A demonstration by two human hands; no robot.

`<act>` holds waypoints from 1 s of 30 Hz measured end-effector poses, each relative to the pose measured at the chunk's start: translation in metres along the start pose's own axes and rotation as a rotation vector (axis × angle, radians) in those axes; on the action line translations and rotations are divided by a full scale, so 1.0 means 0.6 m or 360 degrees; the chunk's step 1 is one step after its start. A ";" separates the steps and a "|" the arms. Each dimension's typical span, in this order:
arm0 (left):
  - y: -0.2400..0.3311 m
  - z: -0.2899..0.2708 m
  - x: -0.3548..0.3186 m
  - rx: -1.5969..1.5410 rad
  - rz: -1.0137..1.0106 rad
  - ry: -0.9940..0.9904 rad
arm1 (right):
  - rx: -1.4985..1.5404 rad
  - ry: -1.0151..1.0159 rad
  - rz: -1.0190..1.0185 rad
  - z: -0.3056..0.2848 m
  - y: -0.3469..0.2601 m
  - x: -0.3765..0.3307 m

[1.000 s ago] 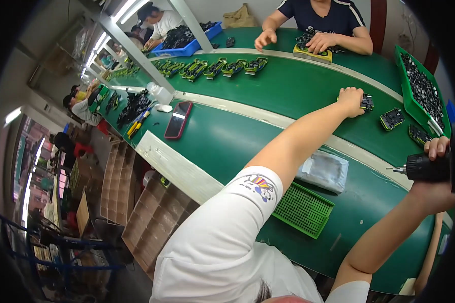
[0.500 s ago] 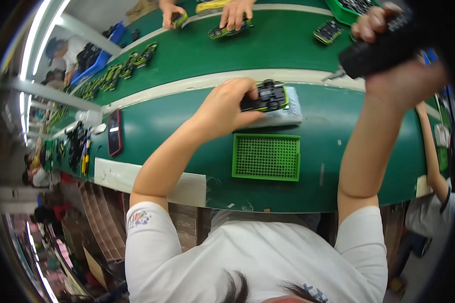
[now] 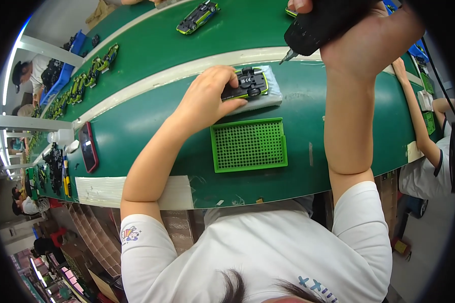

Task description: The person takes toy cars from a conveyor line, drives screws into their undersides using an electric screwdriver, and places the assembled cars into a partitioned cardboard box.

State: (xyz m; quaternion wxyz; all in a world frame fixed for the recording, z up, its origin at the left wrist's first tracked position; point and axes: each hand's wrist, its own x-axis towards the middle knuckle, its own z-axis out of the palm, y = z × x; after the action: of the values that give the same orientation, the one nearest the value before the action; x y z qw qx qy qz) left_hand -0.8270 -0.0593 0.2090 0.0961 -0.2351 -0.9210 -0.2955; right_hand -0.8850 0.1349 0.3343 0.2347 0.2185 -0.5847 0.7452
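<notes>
Black cylindrical power screwdriver (image 3: 321,28) drawing nearer a pale-blue plastic-wrapped block (image 3: 275,91) since half a second ago, right hand (image 3: 369,45) clasping the tool, left hand (image 3: 206,95) grasping an upturned black-and-lime toy car (image 3: 254,83) resting on that block, another car (image 3: 197,17) lying beyond.

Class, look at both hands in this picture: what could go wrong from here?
The power screwdriver in the right hand has a bare tip angled down toward the left hand's side; a slip might jab the left hand.

The upturned toy car lies over a wrapped block and is steadied by one hand only, so it could shift if pressed.
</notes>
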 end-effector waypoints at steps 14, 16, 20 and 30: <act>-0.023 0.000 -0.019 -0.0026 0.0220 0.0048 | 0.0724 -0.0917 0.0181 -0.030 0.062 -0.149; -0.020 0.001 -0.016 -0.0015 0.0211 0.0054 | 0.0686 -0.0917 0.0159 -0.033 0.070 -0.163; -0.024 0.005 -0.019 -0.0015 0.0220 0.0081 | 0.0664 -0.0875 0.0137 -0.022 0.084 -0.174; -0.024 0.005 -0.020 -0.0023 0.0219 0.0098 | 0.0652 -0.0785 0.0236 -0.024 0.100 -0.188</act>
State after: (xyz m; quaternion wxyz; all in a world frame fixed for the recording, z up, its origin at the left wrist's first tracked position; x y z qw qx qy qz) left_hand -0.8239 -0.0724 0.1959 0.1429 -0.2895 -0.8970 -0.3019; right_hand -0.8327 0.1261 0.2172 -0.0176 0.3919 -0.4760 0.7871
